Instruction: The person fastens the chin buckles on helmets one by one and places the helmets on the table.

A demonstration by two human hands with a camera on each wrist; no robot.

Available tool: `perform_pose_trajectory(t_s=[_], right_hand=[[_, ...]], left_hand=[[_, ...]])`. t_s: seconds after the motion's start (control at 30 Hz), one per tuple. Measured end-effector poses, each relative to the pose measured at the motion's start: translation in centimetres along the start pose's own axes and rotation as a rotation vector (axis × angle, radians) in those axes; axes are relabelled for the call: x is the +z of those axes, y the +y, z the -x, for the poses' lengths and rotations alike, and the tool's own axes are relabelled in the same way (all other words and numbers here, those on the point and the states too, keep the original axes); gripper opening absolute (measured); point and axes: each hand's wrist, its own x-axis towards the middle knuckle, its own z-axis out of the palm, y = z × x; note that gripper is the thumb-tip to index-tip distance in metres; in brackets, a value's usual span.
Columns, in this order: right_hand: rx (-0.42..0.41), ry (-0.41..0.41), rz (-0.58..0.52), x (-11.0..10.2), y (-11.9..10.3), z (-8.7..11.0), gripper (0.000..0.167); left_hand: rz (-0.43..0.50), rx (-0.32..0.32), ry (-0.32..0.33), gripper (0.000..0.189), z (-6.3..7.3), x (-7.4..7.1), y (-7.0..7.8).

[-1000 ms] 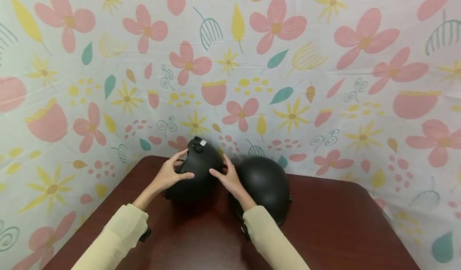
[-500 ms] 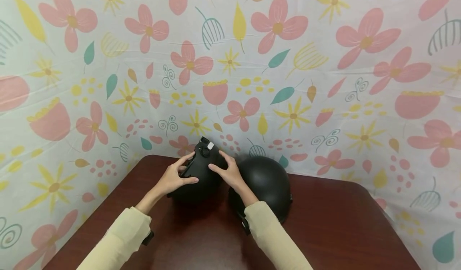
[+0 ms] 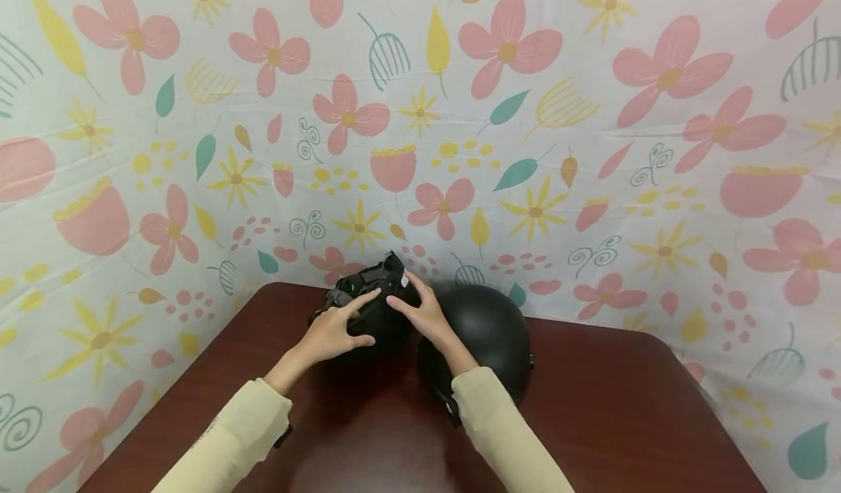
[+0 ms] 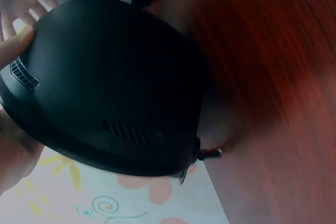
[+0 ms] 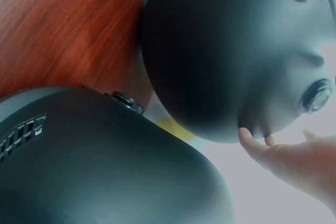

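A dark, matte black helmet is held up off-centre at the back left of the table. Its opening, with dark straps and padding, faces left and up, and a small white tag shows near its top corner. The left hand grips its near left side, thumb on the shell and fingers over the rim. On the upper right side the right hand holds it between thumb and fingers. Slotted vents mark the shell in the left wrist view. In the right wrist view a round knob sits near the right fingers.
Close to the right forearm, a second black helmet rests dome up on the brown wooden table. A white cloth with printed flowers hangs right behind the table's back edge.
The held helmet has turned, swinging its tagged corner right and bringing its strapped opening into view. The left hand has moved right along it; the right hand has shifted slightly. The second helmet stays put.
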Motion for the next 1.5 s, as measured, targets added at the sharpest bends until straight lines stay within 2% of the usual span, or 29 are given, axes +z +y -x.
perform_pose_trajectory(t_s=[0.13,0.23,0.4,0.67,1.03,1.13,1.3,1.5], right_hand=[[-0.008,-0.003,0.006,0.1,0.0,0.0,0.071],[-0.012,-0.007,-0.004,0.2,0.3,-0.1,0.071],[-0.007,-0.013,-0.006,0.3,0.7,0.0,0.071],[-0.006,-0.009,-0.006,0.2,0.8,0.1,0.068],[0.033,0.009,-0.021,0.2,1.0,0.4,0.067],[0.046,0.017,-0.015,0.2,1.3,0.4,0.065],[0.057,0.039,-0.014,0.3,1.6,0.5,0.062],[0.044,0.083,-0.002,0.7,2.0,0.8,0.053]], left_hand=[[-0.069,0.043,-0.021,0.083,0.1,0.4,0.4],[-0.095,0.071,-0.011,0.083,0.1,0.5,0.4],[-0.088,0.082,-0.007,0.083,0.2,0.6,0.2],[0.049,0.048,-0.008,0.073,0.1,0.8,-0.4],[0.333,-0.021,-0.04,0.052,0.3,1.1,-1.1],[0.354,-0.034,-0.044,0.048,0.3,1.1,-1.1],[0.335,-0.054,-0.068,0.043,0.6,1.1,-0.9],[0.361,-0.037,-0.096,0.039,0.7,1.0,-1.0]])
